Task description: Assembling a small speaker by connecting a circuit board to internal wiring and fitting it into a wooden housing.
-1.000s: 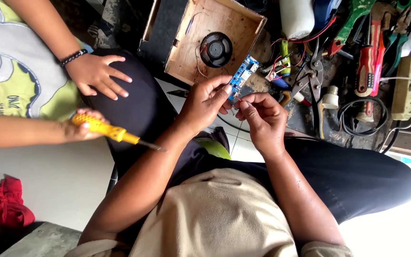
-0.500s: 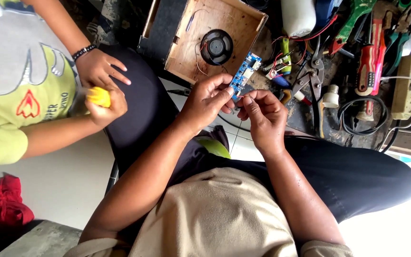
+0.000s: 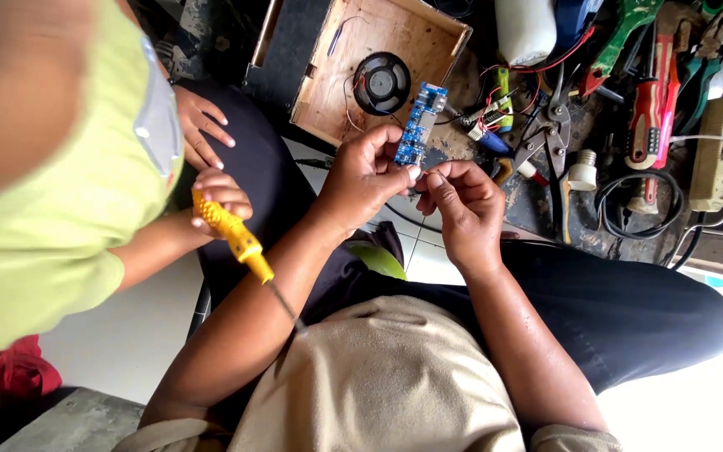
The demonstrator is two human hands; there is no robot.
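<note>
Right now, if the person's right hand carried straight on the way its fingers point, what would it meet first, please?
The right hand points at the left hand, so its fingertips would probably meet that hand's fingers below the blue circuit board; depth is unclear.

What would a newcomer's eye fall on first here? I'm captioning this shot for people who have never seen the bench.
The narrow blue circuit board stands out at centre, pinched upright by the left hand, while the right hand works at its lower end. To the left, another person in a lime-green shirt holds a yellow-handled screwdriver. Behind, an open wooden box holds a round black speaker, beside scattered tools.
</note>
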